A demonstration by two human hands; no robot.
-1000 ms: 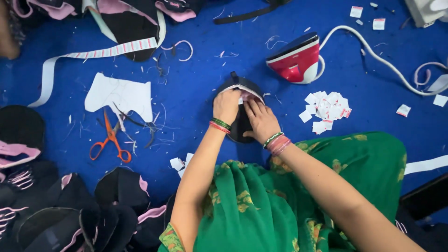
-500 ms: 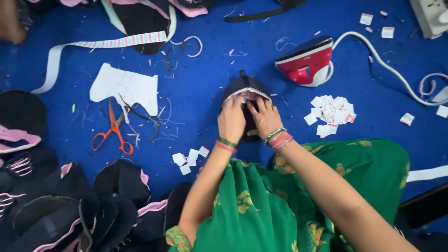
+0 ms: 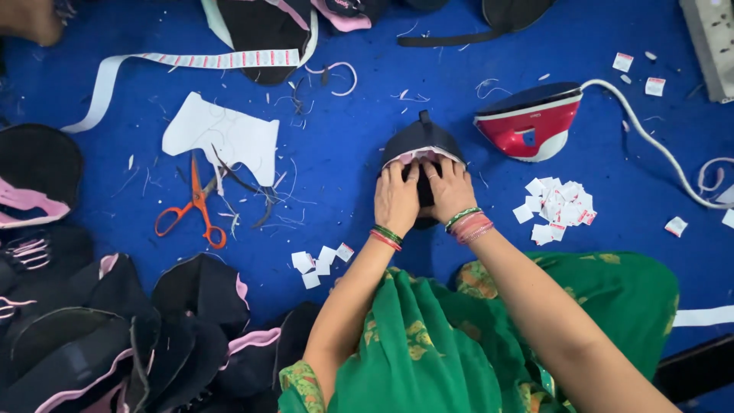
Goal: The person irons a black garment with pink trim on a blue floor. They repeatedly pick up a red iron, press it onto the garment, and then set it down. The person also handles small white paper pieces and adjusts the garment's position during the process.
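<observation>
On blue cloth, both hands press a dark, pink-edged fabric piece [image 3: 422, 141].

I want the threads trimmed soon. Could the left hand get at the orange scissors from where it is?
Probably yes. The left hand rests on the dark cap piece; the orange scissors lie on its side of the blue surface, with only loose threads between.

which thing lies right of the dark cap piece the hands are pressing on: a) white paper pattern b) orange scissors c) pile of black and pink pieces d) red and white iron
d: the red and white iron lies on the blue surface to the right of the dark cap piece under the left hand and right hand; the orange scissors and white paper pattern lie to its left.
</observation>
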